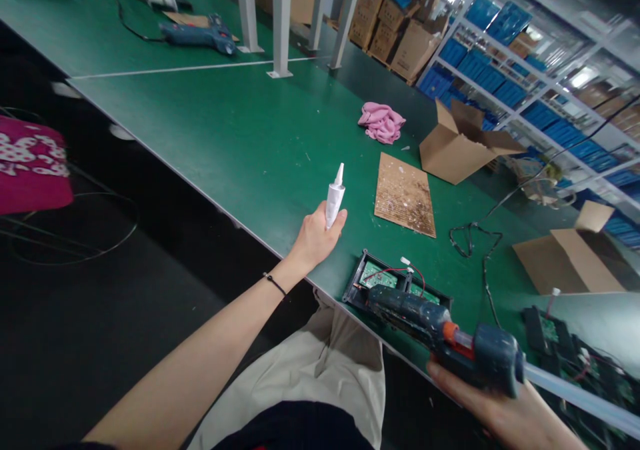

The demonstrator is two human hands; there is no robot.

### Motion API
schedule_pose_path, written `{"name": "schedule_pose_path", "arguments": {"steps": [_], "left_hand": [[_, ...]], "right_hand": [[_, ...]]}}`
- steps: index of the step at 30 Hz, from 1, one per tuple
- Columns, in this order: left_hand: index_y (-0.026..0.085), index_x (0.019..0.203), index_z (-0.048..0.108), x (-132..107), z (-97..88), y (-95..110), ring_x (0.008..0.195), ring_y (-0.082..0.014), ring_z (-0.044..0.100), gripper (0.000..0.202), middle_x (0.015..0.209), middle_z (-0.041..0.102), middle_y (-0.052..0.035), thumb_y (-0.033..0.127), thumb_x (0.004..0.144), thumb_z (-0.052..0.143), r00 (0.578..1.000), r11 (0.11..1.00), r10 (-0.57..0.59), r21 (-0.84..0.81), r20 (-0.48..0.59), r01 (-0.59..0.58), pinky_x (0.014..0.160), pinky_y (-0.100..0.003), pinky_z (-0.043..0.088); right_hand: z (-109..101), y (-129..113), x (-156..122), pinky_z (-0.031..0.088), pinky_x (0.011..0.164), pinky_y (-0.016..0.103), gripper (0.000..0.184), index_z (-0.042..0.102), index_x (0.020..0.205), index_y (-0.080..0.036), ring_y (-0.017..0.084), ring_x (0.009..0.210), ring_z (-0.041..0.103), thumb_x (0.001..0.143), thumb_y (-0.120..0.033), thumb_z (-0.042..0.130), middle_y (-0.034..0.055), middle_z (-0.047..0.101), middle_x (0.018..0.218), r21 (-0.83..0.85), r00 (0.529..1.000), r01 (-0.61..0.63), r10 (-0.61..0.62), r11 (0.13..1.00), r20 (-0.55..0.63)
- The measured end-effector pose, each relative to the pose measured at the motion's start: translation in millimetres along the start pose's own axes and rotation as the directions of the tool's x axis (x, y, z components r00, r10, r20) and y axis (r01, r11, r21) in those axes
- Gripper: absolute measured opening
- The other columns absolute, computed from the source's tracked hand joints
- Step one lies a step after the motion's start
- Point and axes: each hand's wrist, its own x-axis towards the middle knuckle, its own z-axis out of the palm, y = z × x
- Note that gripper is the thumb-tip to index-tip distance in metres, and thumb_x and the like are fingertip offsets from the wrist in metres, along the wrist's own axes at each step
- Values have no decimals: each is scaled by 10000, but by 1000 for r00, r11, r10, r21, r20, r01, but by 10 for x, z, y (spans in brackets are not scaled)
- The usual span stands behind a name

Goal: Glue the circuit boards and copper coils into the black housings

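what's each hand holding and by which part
Left hand: white tube, by the end opposite its nozzle. Right hand: glue gun, from below; grip mostly hidden.

The person's 2 bare hands in grip posture: left arm [210,357] extended forward, left hand [315,238] curled closed; right hand [495,405] low, partly hidden, likewise curled.

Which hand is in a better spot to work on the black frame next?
Probably the right hand: it holds the glue gun, whose tip is at the black frame. The left hand grips a white tube, its nozzle pointing away from the frame.
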Motion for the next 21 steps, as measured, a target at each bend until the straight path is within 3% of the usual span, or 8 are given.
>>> {"name": "schedule_pose_path", "arguments": {"steps": [6, 11, 16, 21], "left_hand": [[189, 795, 509, -5, -5, -2, 563, -145, 579, 236, 585, 601, 8, 405, 873, 453, 1000, 1000, 5, -6, -6, -5, 587, -256, 404], [191, 788, 505, -1, -1, -16, 572, -149, 580, 251, 595, 607, 2, 418, 874, 442, 1000, 1000, 7, 14, -5, -7, 587, -261, 398], [190, 797, 507, 1, 3, -28, 572, -148, 580, 251, 600, 609, 4, 422, 873, 444, 1000, 1000, 8, 12, -7, -8, 588, -260, 398], [187, 788, 514, 3, 1, -26, 567, -149, 587, 255, 595, 613, 0, 420, 869, 451, 1000, 1000, -2, 14, -6, 2, 574, -255, 406]], "right_hand": [[-6, -20, 16, 538, 831, 379, 440, 755, 837, -225, 262, 802, 674, 743, -594, 534, 51, 724, 855, 18, 999, -12, 11, 1000, 42], [-31, -106, 56, 554, 771, 393, 464, 746, 798, -191, 263, 730, 661, 678, -604, 570, 76, 709, 784, -45, 994, -108, 108, 993, 5], [13, -105, 57, 525, 814, 437, 454, 730, 748, -179, 277, 745, 638, 663, -593, 564, 94, 687, 782, -74, 993, -104, 99, 992, -67], [-48, -103, 48, 515, 853, 391, 464, 742, 842, -203, 284, 830, 650, 658, -607, 608, 75, 710, 843, 33, 974, -214, 211, 976, 86]]}}
